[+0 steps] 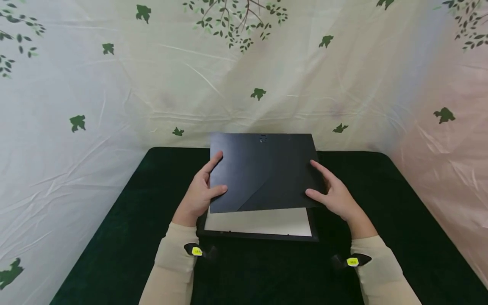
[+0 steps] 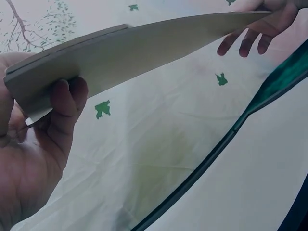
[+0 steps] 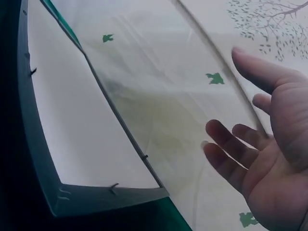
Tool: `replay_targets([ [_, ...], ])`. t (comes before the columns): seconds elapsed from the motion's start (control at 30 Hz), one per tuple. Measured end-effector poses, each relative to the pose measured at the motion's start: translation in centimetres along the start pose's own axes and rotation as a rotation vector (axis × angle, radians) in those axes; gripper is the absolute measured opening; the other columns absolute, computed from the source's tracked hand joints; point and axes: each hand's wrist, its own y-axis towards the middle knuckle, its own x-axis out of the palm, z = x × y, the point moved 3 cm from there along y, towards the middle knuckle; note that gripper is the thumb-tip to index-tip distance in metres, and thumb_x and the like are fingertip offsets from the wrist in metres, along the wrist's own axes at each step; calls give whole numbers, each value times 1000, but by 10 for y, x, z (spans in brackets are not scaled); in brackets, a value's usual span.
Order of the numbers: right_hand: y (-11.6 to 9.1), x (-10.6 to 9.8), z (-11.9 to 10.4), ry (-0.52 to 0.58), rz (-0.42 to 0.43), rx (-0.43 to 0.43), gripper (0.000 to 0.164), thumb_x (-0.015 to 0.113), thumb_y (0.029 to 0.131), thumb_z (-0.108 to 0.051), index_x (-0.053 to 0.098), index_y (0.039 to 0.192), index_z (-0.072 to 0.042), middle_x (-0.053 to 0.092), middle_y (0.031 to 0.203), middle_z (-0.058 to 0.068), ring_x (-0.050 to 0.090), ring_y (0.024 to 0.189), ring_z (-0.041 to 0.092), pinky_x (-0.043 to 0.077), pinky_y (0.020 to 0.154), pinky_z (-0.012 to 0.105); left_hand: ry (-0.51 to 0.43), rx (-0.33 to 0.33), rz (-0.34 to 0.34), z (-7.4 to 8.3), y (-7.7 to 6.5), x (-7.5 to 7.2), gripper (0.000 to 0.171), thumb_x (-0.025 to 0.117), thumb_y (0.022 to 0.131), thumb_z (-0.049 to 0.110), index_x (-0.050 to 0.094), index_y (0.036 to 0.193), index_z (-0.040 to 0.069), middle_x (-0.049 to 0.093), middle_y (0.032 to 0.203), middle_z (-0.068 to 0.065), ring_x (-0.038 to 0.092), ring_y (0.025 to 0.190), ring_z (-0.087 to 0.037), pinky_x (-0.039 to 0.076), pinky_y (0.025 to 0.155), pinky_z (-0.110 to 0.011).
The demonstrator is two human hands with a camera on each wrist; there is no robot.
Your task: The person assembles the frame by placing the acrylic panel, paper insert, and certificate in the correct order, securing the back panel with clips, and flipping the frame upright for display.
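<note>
A dark flat backing board [image 1: 263, 173] is tilted above a black picture frame [image 1: 259, 237] that lies on the table with a white panel [image 1: 263, 222] inside. My left hand [image 1: 197, 192] grips the board's left edge, thumb on the dark face and fingers curled underneath, as the left wrist view shows. At the board's right edge is my right hand [image 1: 335, 197], its thumb and fingers spread apart in the right wrist view. Whether its fingertips press on the board I cannot tell. The board hides the far part of the frame.
A dark green cloth [image 1: 114, 237] covers the table. Behind and beside it hangs a pale curtain [image 1: 171, 84] printed with leaves and branches. Small dark tabs [image 3: 114, 187] stick out along the frame's inner edge.
</note>
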Motion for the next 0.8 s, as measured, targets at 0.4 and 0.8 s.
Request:
replay_targets([
  [0.4, 7, 8, 12, -253, 23, -49, 96, 78, 79, -43, 22, 154, -21, -10, 161, -6, 1, 146, 32, 22, 104, 67, -88, -116, -111, -13, 0, 2, 84, 61, 88, -7, 17, 155, 19, 21, 157, -7, 42, 133, -24, 44, 99, -31],
  [0.8, 7, 16, 15, -325, 63, 3, 105, 76, 72, -59, 20, 154, -26, -13, 160, -3, 9, 144, 41, 28, 102, 66, 259, -199, -19, -20, 5, 2, 98, 69, 87, 4, 4, 155, 29, 7, 160, 5, 37, 135, -25, 38, 105, -39],
])
